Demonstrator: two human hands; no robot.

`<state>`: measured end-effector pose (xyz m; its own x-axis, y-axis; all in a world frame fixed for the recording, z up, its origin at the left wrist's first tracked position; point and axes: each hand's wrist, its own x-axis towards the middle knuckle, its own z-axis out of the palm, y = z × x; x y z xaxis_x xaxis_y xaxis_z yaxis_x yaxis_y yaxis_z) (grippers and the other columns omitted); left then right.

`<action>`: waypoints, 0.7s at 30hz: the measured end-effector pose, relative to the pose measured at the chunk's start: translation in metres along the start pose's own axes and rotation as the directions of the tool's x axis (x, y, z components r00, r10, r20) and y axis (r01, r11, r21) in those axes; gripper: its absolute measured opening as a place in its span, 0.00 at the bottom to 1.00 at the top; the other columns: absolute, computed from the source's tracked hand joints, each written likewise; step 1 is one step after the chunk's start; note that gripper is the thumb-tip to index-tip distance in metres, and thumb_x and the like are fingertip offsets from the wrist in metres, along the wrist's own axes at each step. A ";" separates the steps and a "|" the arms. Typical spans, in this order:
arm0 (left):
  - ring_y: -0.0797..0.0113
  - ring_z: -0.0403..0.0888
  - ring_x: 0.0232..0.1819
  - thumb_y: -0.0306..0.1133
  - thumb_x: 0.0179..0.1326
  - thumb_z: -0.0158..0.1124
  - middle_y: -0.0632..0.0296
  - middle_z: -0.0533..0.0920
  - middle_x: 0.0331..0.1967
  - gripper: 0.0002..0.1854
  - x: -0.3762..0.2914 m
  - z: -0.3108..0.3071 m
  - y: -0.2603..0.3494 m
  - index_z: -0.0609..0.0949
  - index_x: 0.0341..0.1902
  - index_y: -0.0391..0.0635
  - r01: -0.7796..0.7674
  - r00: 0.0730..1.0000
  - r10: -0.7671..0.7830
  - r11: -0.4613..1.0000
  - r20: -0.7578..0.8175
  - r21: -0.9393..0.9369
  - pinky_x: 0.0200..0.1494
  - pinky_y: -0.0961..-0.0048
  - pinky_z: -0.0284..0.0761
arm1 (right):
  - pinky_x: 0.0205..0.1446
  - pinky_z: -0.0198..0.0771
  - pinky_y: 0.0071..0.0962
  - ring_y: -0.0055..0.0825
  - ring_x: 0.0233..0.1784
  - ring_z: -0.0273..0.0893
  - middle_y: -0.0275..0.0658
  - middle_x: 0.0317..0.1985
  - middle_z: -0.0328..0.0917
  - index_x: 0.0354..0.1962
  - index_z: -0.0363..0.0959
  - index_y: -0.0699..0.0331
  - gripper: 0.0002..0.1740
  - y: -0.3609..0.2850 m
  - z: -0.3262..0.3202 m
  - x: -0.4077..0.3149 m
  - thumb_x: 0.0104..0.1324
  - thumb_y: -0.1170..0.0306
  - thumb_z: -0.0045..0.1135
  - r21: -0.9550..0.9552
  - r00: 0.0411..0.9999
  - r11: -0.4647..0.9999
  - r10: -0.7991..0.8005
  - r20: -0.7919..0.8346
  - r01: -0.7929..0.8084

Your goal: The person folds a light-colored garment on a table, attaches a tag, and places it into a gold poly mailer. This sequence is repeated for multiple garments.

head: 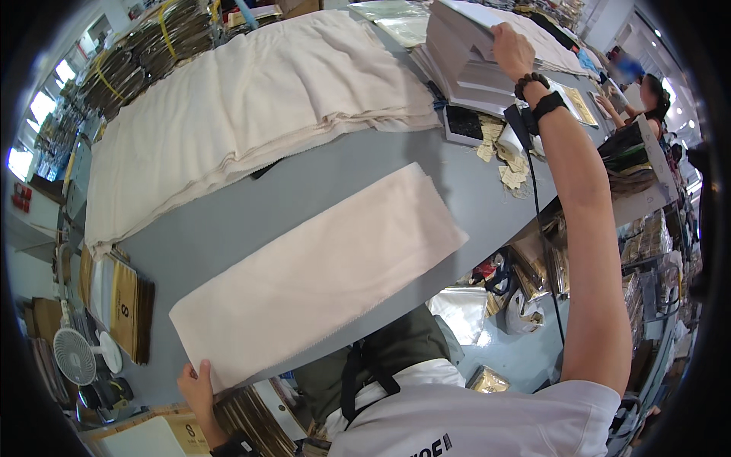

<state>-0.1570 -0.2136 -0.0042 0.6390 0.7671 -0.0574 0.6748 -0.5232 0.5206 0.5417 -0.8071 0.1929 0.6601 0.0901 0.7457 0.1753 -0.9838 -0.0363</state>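
Note:
A cream fabric panel with pinked edges (320, 268), folded into a long strip, lies slantwise on the grey table (274, 200) before me. At its lower left corner, my left hand (197, 385) grips the edge, thumb on top. My right hand (512, 50) reaches to the far right and holds the top edge of a white card sheet (465, 20). That sheet belongs to a stack of folded white card (474, 80), whose upper layers stand lifted and fanned. A wide pile of cream fabric (262, 91) covers the table's far side.
Tied tags (511, 165) and a black-topped box (464, 124) lie right of the fabric pile. Gold packets (128, 314) stand at the left edge near a small white fan (77, 357). A black cable (537, 211) hangs beside my right arm. Another person (651, 100) works at far right.

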 end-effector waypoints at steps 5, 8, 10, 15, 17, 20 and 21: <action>0.71 0.80 0.42 0.41 0.72 0.68 0.59 0.88 0.40 0.19 0.001 0.005 -0.010 0.83 0.50 0.33 -0.016 0.996 0.042 0.949 0.077 -0.316 0.48 0.70 0.77 | 0.63 0.73 0.26 0.35 0.58 0.83 0.42 0.54 0.87 0.59 0.79 0.52 0.20 -0.092 -0.049 -0.029 0.84 0.53 0.46 0.128 0.988 0.992 -0.028 0.153 0.008; 0.75 0.78 0.40 0.38 0.72 0.68 0.61 0.87 0.38 0.17 0.006 0.009 -0.013 0.84 0.48 0.33 0.023 0.995 0.010 0.951 0.103 -0.308 0.45 0.72 0.76 | 0.45 0.82 0.39 0.47 0.45 0.88 0.44 0.42 0.89 0.50 0.81 0.51 0.09 -0.169 -0.073 -0.096 0.79 0.68 0.53 0.366 0.856 0.776 -0.432 -0.284 0.513; 0.77 0.77 0.37 0.37 0.71 0.70 0.63 0.86 0.35 0.16 0.010 0.012 -0.013 0.84 0.47 0.33 0.008 0.997 0.013 0.963 0.078 -0.268 0.41 0.73 0.76 | 0.36 0.79 0.33 0.42 0.37 0.86 0.38 0.40 0.89 0.45 0.82 0.55 0.14 -0.217 -0.087 -0.151 0.67 0.83 0.58 0.569 0.743 0.502 -0.574 -0.344 0.651; 0.81 0.80 0.37 0.35 0.71 0.70 0.64 0.88 0.34 0.15 0.007 0.015 -0.004 0.85 0.48 0.31 0.039 0.996 0.007 0.864 0.090 -0.502 0.40 0.78 0.76 | 0.58 0.85 0.37 0.42 0.51 0.88 0.43 0.47 0.87 0.41 0.78 0.64 0.10 -0.299 -0.125 -0.297 0.62 0.81 0.61 0.843 0.480 -0.003 -0.821 -0.309 0.538; 0.81 0.81 0.37 0.35 0.72 0.70 0.63 0.89 0.35 0.16 0.006 0.013 -0.001 0.85 0.49 0.30 0.105 0.992 -0.062 0.883 0.107 -0.458 0.40 0.79 0.77 | 0.62 0.84 0.39 0.42 0.54 0.87 0.44 0.50 0.86 0.41 0.77 0.65 0.09 -0.317 -0.133 -0.336 0.63 0.75 0.63 0.803 0.394 -0.093 -0.834 -0.386 0.588; 0.80 0.82 0.37 0.35 0.72 0.69 0.62 0.89 0.37 0.17 0.004 0.014 0.003 0.85 0.50 0.30 0.129 0.990 -0.082 0.844 0.113 -0.521 0.41 0.79 0.77 | 0.65 0.83 0.40 0.42 0.56 0.86 0.44 0.52 0.85 0.41 0.76 0.66 0.10 -0.320 -0.134 -0.364 0.63 0.73 0.64 0.817 0.286 -0.159 -0.886 -0.366 0.554; 0.80 0.82 0.37 0.36 0.72 0.69 0.61 0.90 0.37 0.17 0.003 0.015 0.003 0.86 0.51 0.30 0.121 0.991 -0.061 0.798 0.122 -0.591 0.41 0.79 0.78 | 0.65 0.83 0.40 0.42 0.56 0.86 0.44 0.52 0.85 0.41 0.75 0.66 0.10 -0.318 -0.133 -0.367 0.63 0.73 0.64 0.829 0.250 -0.167 -0.906 -0.343 0.533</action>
<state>-0.1472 -0.2181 -0.0155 0.6372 0.7463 -0.1923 0.3977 -0.1047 0.9115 0.1463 -0.5478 0.0190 -0.2445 0.8603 0.4473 0.9283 0.3409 -0.1483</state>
